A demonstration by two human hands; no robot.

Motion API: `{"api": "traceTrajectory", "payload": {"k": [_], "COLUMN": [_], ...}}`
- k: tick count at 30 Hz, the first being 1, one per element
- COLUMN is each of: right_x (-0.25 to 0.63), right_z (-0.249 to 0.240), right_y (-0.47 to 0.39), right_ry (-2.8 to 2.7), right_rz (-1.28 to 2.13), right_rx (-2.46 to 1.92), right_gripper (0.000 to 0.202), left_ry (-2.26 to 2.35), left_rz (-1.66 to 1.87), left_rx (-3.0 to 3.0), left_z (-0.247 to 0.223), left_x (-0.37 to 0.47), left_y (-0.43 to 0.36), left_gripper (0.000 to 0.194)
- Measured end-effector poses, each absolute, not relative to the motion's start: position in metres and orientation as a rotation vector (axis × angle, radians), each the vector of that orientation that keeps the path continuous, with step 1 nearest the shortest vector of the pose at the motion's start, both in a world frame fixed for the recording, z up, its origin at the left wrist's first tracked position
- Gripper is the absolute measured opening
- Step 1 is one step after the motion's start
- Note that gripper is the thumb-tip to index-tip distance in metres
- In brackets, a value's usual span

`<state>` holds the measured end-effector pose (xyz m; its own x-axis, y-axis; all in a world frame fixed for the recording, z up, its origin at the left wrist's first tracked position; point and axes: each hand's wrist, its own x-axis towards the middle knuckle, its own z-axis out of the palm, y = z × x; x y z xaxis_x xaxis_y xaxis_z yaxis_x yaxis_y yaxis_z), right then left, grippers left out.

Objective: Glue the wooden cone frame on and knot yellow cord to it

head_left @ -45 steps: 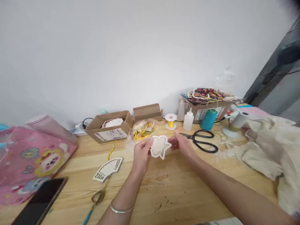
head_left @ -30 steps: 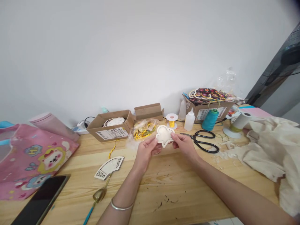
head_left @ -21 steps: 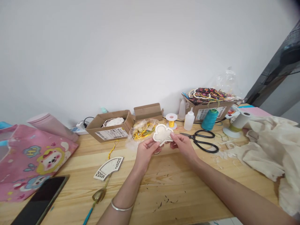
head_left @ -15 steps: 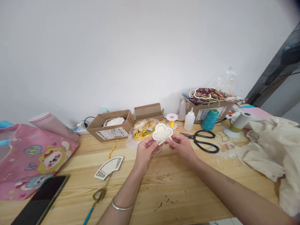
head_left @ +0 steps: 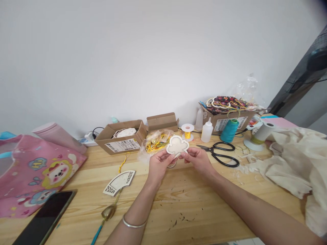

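A pale cloud-shaped wooden frame (head_left: 177, 144), with light cloth showing inside its rim, is held up above the table. My left hand (head_left: 160, 164) pinches its lower left edge, closed on it. At the lower right edge, the fingers of my right hand (head_left: 198, 159) are closed on the same frame. Below the hands a small round ring-like thing (head_left: 172, 164) is partly hidden. Black-handled scissors (head_left: 222, 153) lie to the right of my right hand, blades pointing left. To the left of my left arm rests a fan-shaped wooden pendant (head_left: 120, 183) with a yellow cord and a teal tassel.
Along the wall stand a cardboard box (head_left: 120, 146), a plastic bag of yellow cords (head_left: 156, 141), a thread spool (head_left: 188, 132), a white squeeze bottle (head_left: 206, 131), a teal thread cone (head_left: 229, 131) and a full box (head_left: 217, 123). Beige cloth (head_left: 288, 163) lies right; a phone (head_left: 43, 219) left.
Both hands keep hold of the cloud-shaped frame. Its tilt looks slightly different; otherwise the scene shifts only a little with the camera.
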<state>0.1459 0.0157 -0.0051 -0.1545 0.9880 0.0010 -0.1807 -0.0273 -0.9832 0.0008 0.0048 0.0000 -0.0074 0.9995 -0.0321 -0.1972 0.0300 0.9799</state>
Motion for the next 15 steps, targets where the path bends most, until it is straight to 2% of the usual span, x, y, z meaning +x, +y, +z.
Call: {"api": "traceTrajectory", "payload": {"k": [15], "right_x": [0.1441], "right_z": [-0.0047], "right_y": [0.0152], "right_ry": [-1.147], "right_rz": [1.422], "right_rx": [-1.001], "right_gripper": [0.024], "left_ry": [1.091], "left_rz": [1.342], "left_rx": [1.132], "left_z": [-0.0008], "left_x": [0.0018], "left_y": [0.0041], "left_gripper": [0.031]}}
